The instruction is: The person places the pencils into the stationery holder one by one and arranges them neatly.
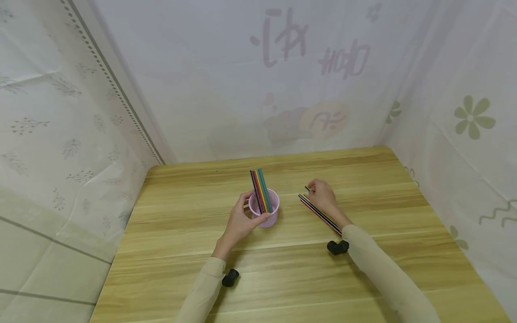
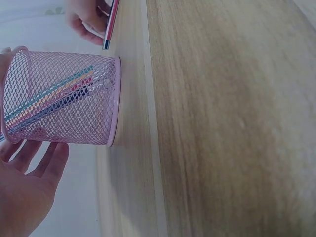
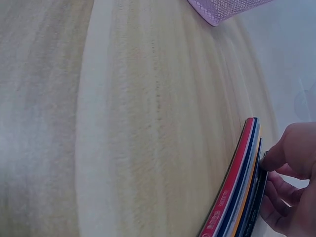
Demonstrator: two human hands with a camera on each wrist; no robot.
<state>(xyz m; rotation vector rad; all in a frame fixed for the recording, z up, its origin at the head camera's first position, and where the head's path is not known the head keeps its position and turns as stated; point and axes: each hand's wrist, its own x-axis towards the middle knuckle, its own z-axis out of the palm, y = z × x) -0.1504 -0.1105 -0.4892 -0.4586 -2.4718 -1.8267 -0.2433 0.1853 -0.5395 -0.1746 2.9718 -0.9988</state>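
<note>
A pink mesh pen cup [image 1: 268, 220] stands upright on the table. Several coloured pencils [image 1: 261, 190] lean inside it, among them teal, yellow, red and dark ones. My left hand [image 1: 239, 220] grips the cup near its rim, thumb at the front and fingers round the left side. To the right of the cup lies a row of pencils [image 3: 229, 197], red, blue, orange and black. At the edge of this row, my right hand [image 3: 291, 182] pinches a black pencil [image 3: 257, 202] between thumb and fingers; its end [image 1: 307, 188] sticks out past the fingertips in the head view.
The wood-grain table [image 1: 282, 278] has its far edge against a white printed curtain [image 1: 226, 89]. Similar cloth hangs on the left and right. A black wrist camera [image 1: 230, 278] sits at the left sleeve, another black device [image 1: 337, 247] at the right.
</note>
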